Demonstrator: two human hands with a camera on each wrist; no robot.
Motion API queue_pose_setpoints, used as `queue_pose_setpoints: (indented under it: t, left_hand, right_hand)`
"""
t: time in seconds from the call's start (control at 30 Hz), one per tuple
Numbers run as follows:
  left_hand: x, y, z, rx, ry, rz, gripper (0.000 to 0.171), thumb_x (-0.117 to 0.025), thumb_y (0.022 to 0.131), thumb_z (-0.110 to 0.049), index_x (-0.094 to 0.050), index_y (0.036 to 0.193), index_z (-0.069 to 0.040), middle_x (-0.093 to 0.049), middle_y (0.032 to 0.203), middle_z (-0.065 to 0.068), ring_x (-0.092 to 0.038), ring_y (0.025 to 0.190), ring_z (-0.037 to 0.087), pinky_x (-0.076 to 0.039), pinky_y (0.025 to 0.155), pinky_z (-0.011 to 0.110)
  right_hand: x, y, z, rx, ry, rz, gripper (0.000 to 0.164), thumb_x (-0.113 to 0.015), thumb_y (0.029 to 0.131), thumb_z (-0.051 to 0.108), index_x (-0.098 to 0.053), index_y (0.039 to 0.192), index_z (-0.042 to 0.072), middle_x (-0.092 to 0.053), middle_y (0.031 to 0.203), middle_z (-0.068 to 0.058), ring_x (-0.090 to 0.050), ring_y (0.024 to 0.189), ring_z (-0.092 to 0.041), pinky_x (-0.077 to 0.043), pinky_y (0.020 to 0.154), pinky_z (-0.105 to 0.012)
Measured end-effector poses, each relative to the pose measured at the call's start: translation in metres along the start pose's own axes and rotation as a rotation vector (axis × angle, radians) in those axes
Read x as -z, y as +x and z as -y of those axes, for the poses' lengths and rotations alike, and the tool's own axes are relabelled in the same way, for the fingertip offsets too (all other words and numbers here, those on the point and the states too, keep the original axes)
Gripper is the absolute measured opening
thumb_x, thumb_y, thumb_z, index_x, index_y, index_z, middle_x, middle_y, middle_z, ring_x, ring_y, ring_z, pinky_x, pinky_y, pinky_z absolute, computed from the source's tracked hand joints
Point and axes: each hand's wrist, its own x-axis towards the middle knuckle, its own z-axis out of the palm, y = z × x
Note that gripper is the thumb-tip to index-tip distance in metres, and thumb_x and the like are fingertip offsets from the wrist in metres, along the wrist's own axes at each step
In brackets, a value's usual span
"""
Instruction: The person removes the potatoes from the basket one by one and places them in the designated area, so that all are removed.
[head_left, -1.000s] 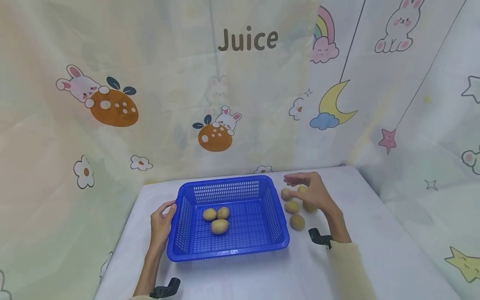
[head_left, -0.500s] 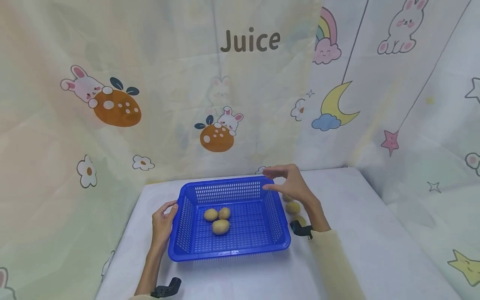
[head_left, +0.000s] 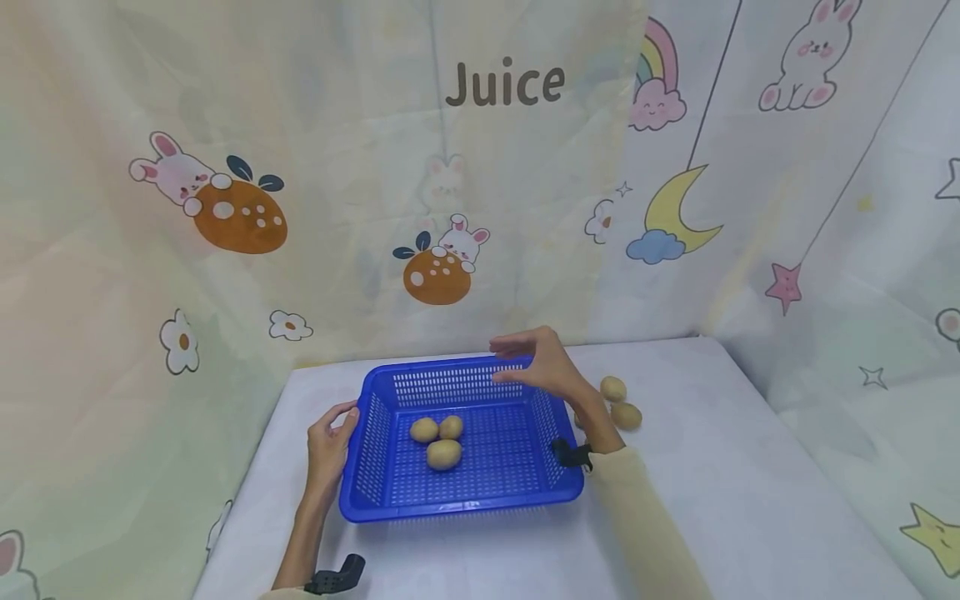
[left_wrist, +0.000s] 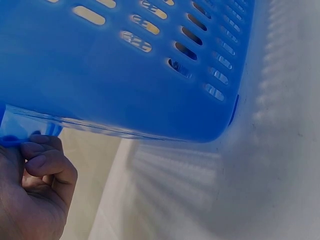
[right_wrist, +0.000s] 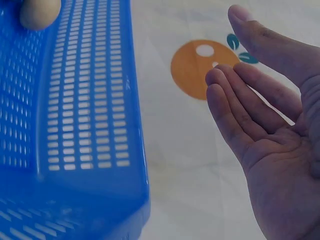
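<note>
A blue plastic basket (head_left: 461, 506) stands on the table with three potatoes (head_left: 444, 455) grouped in its left half. My left hand (head_left: 328, 446) grips the basket's left rim; in the left wrist view its fingers (left_wrist: 50, 162) curl at the rim's edge. Over the far right corner of the basket is my right hand (head_left: 546, 365), thumb spread from the fingers and nothing held. The right wrist view shows the palm (right_wrist: 280, 175) beside the basket wall, apart from it. More potatoes (head_left: 626, 416) lie right of the basket, some hidden behind the right forearm.
The table (head_left: 720, 467) has a white cover. Printed cloth walls (head_left: 337, 167) rise behind it and at both sides. Each wrist wears a small black camera mount (head_left: 337, 577).
My right hand has moved left from above the loose potatoes to over the basket's far right corner, holding nothing. The left hand keeps its grip on the rim.
</note>
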Motion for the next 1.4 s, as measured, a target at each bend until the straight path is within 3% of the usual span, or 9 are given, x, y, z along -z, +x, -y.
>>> queue_pose_setpoints:
  t: [0.2,0.43,0.67,0.93,1.23,1.4]
  left_hand:
    - [0.0,0.0,0.001,0.004,-0.001,0.002,0.04,-0.057,0.115,-0.027,-0.066,0.144,-0.001,-0.082,0.11,0.023,-0.076,0.068,0.006,-0.061,0.061,0.022]
    - [0.001,-0.003,-0.001,-0.007,0.018,0.002,0.042,-0.057,0.115,-0.03,-0.065,0.144,0.0,-0.081,0.113,0.024,-0.076,0.069,0.005,-0.061,0.062,0.022]
    - [-0.001,-0.001,-0.001,-0.017,0.001,-0.014,0.039,-0.059,0.115,-0.028,-0.068,0.139,0.001,-0.083,0.104,0.019,-0.077,0.068,0.008,-0.061,0.06,0.024]
    - [0.0,0.001,0.001,0.004,0.011,0.0,0.041,-0.057,0.115,-0.029,-0.065,0.144,-0.001,-0.08,0.115,0.026,-0.077,0.069,0.006,-0.061,0.063,0.022]
    - [0.001,-0.001,-0.003,0.002,0.004,-0.005,0.04,-0.059,0.115,-0.029,-0.067,0.143,-0.001,-0.081,0.111,0.026,-0.076,0.068,0.006,-0.061,0.061,0.022]
    - [0.002,-0.002,-0.002,-0.004,0.011,-0.012,0.04,-0.059,0.115,-0.029,-0.068,0.141,-0.001,-0.08,0.111,0.028,-0.076,0.068,0.007,-0.06,0.061,0.022]
  right_hand:
    - [-0.013,0.011,-0.002,0.014,-0.011,0.05,0.063,-0.099,0.082,0.022,-0.074,0.138,0.004,-0.078,0.133,-0.018,-0.079,0.119,-0.035,-0.059,0.106,-0.062]
    - [-0.028,0.022,-0.002,0.024,-0.002,0.109,0.062,-0.1,0.079,0.014,-0.075,0.135,0.001,-0.079,0.132,-0.019,-0.079,0.119,-0.035,-0.059,0.107,-0.06]
    - [-0.042,0.029,-0.007,0.026,-0.006,0.171,0.062,-0.099,0.075,0.002,-0.075,0.132,-0.003,-0.077,0.13,-0.025,-0.08,0.116,-0.038,-0.06,0.106,-0.058]
    - [-0.055,0.031,-0.012,-0.017,-0.029,0.225,0.062,-0.099,0.076,0.002,-0.074,0.132,-0.007,-0.077,0.128,-0.029,-0.077,0.118,-0.044,-0.062,0.104,-0.054]
    - [-0.069,0.029,-0.016,-0.09,-0.066,0.275,0.065,-0.099,0.075,0.002,-0.073,0.134,-0.006,-0.078,0.13,-0.021,-0.079,0.119,-0.035,-0.063,0.102,-0.048]
    - [-0.077,0.03,-0.02,-0.121,-0.056,0.3,0.067,-0.1,0.073,0.0,-0.072,0.133,-0.008,-0.078,0.13,-0.023,-0.078,0.12,-0.038,-0.062,0.103,-0.052]
